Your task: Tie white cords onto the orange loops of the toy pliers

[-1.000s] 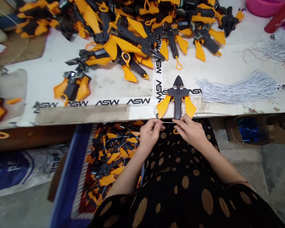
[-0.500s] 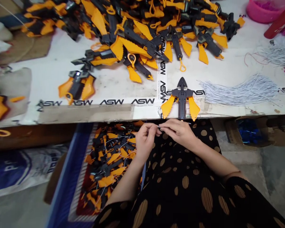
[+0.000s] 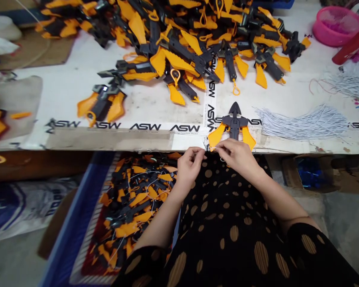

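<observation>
Just off the table's front edge, my left hand (image 3: 190,165) is closed in a pinch, with a tiny white bit of string at its fingertips. My right hand (image 3: 238,156) pinches a thin white string (image 3: 214,148), and a small loop of it shows below the fingers. Behind the right hand a black and orange winged toy (image 3: 235,120) lies at the edge, its pointed black tip facing away. The hand covers the toy's lower end. To the right lies a bundle of white strings (image 3: 305,122).
A heap of similar toys (image 3: 173,44) covers the table's far side; one toy (image 3: 101,103) lies nearer at left. A pink basket (image 3: 335,30) and a red tube (image 3: 348,44) stand back right. Below the edge, a blue crate (image 3: 77,199) holds more toys (image 3: 137,203).
My hands have drawn slightly apart, the right one moving up over the toy's lower end. The view has shifted a little.
</observation>
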Available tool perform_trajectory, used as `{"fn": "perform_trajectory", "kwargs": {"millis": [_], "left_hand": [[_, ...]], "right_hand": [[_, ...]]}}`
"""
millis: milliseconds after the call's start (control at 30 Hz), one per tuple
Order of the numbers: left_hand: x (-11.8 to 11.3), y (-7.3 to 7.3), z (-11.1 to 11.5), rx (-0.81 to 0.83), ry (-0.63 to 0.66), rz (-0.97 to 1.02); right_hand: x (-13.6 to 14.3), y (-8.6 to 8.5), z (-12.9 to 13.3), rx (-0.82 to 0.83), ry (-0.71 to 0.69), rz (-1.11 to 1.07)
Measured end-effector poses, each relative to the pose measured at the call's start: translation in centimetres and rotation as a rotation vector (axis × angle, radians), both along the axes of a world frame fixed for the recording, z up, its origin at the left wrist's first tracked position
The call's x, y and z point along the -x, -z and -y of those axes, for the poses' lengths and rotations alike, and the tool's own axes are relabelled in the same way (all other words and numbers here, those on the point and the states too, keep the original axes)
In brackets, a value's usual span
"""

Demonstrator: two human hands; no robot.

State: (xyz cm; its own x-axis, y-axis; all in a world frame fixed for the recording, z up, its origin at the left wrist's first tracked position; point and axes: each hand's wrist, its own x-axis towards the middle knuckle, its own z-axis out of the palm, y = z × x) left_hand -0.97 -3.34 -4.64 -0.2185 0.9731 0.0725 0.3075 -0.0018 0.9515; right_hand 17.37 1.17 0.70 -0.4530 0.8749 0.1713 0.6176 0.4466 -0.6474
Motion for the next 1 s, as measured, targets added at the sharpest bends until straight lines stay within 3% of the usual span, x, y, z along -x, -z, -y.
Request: {"fn": "perform_trajectory", "kwargs": {"millis": [133, 267, 767, 1000], "left_hand": [[0.3, 1.4, -0.7, -0.112, 0.058, -0.261], [-0.1, 2.2, -0.9, -0.138, 0.1, -0.3], [-0.2, 2.1, -1.3, -0.139, 0.136, -0.225], [0.0, 2.0, -1.4, -0.149, 0.156, -0.228]], "right_hand": [[0.5, -0.9, -1.0, -0.076, -0.026, 0.413], [1.4, -1.4, -1.3, -0.074, -0.085, 0.591], [2.6, -1.9, -1.8, -0.041, -0.165, 0.666], [2.2, -1.9, -2.4, 0.014, -0.13, 0.575]]}}
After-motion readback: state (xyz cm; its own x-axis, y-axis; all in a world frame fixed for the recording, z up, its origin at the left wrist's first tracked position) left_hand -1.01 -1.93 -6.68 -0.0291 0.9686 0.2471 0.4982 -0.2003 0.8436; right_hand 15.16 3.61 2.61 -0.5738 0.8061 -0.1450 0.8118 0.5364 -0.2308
